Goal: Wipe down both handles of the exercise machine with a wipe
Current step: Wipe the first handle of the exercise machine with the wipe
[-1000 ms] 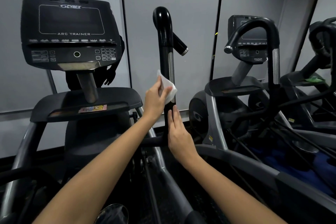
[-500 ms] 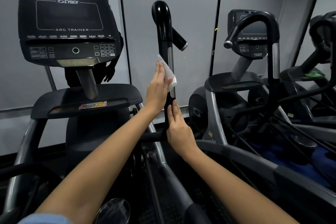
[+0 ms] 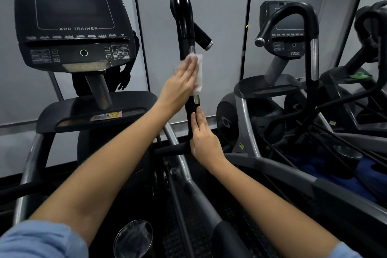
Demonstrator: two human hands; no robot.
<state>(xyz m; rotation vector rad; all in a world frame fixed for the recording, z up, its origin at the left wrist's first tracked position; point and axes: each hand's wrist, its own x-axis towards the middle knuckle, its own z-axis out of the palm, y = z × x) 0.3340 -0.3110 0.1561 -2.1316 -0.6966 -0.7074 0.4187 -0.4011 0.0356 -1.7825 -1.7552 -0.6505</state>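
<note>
The machine's right handle (image 3: 184, 25) is a glossy black upright bar with a curved top and a silver sensor strip, standing at centre. A white wipe (image 3: 198, 73) lies against the bar's middle. My left hand (image 3: 181, 84) presses the wipe onto the bar with straight fingers. Lower down, my right hand (image 3: 204, 138) rests flat against the black lower part of the same bar, fingers straight and pointing up. The machine's left handle is out of view.
The black Cybex Arc Trainer console (image 3: 71, 25) and its tray (image 3: 96, 111) stand at the left. A second trainer with a curved black handle (image 3: 301, 27) is close on the right. Grey wall panels (image 3: 219, 16) lie behind. A cup holder (image 3: 134, 239) sits low at centre.
My left hand has slid the wipe upward along the handle and its fingers have flattened over it. My right hand has stayed on the lower bar.
</note>
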